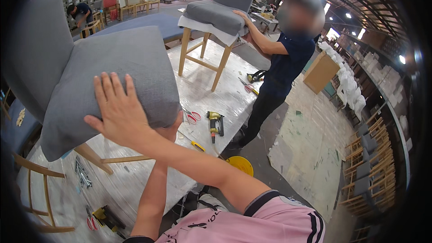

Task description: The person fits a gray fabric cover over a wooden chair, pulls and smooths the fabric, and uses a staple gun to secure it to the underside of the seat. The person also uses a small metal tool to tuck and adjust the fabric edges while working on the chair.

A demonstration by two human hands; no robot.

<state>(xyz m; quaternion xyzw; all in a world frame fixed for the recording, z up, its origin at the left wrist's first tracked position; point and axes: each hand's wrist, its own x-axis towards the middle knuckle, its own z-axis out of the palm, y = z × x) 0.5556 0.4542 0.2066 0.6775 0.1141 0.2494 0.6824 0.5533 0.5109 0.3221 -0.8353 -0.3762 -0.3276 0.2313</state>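
Observation:
A grey upholstered chair [121, 54] with pale wooden legs stands on the plastic-covered table at the left. My right hand [118, 110] lies flat on its seat, palm down, with the fingers spread. Beneath my right forearm, my left hand [173, 129] is closed round the seat's near right corner, its fingers partly hidden. Beside that corner lie red-handled scissors [193, 116], a staple gun [215, 124] and a yellow-handled tool [197, 146]. Across the table, a co-worker [290, 63] has both hands on the seat of a second grey chair [220, 11], which has white fabric hanging below.
Long bolts [82, 173], a second pair of scissors [92, 222] and another staple gun [108, 219] lie at the near left. A yellow round object [240, 165] sits beyond the table's right edge. Stacked chairs [369, 166] line the right side.

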